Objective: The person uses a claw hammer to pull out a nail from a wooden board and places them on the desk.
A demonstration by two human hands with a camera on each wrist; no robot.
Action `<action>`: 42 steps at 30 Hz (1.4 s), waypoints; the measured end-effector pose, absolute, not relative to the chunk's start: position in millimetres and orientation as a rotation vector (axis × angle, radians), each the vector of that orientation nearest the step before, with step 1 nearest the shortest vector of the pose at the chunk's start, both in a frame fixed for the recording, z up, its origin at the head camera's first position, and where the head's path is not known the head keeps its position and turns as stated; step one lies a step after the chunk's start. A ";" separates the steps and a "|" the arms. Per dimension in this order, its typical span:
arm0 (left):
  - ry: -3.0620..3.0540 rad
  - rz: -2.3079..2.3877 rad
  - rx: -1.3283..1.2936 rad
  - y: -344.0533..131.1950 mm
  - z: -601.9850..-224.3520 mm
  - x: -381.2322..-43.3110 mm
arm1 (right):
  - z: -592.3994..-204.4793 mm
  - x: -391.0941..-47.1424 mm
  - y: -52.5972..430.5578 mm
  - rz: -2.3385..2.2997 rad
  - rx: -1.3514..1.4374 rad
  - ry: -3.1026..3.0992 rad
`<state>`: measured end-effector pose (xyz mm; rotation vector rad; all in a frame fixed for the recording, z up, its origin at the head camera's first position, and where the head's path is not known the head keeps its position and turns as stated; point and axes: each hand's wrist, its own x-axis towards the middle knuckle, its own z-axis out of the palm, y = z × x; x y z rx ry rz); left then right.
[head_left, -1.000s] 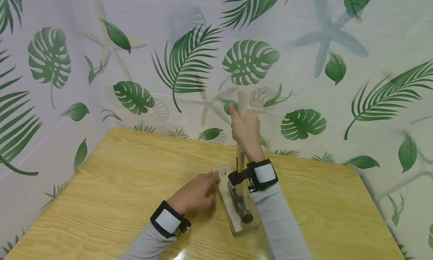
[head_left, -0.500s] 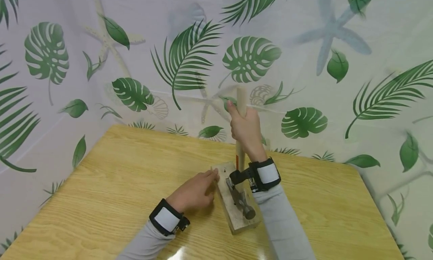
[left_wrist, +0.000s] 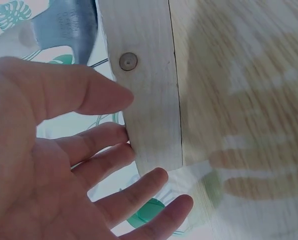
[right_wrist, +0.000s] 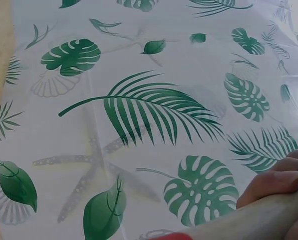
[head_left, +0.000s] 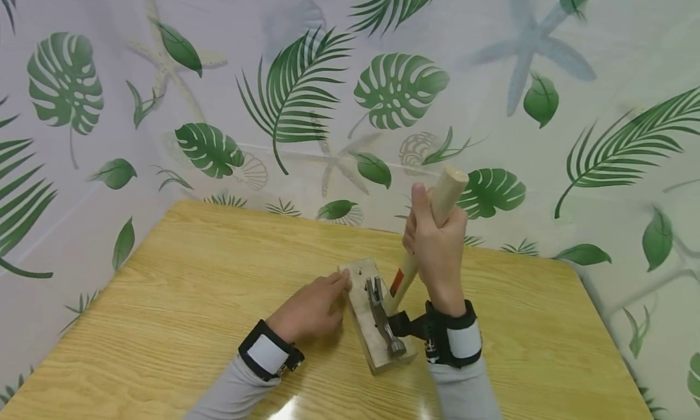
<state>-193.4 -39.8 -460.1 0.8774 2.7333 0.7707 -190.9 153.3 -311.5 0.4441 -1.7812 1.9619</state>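
Note:
In the head view my right hand grips the pale wooden handle of a claw hammer, thumb pointing up along it. The handle leans to the right, with a red mark low on it. The hammer's metal head lies over a wooden block, claw toward the far end. My left hand is at the block's left edge. In the left wrist view, the thumb and fingertips of the left hand reach the block, fingers extended and spread. A round, dark-ringed spot shows on that face.
The block lies on a wood-grain table. A wall cloth printed with leaves, starfish and shells stands right behind the table's back edge. Each wrist wears a black strap with a small camera.
My right hand has swung the hammer handle to the right and toward me, so it now tilts. The hammer head has shifted slightly on the block. My left hand stays at the block's edge.

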 end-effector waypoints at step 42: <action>2.679 1.249 1.332 -12.5 -431.4 -178.2 | -281.6 -88.9 167.5 2.049 0.809 -1.008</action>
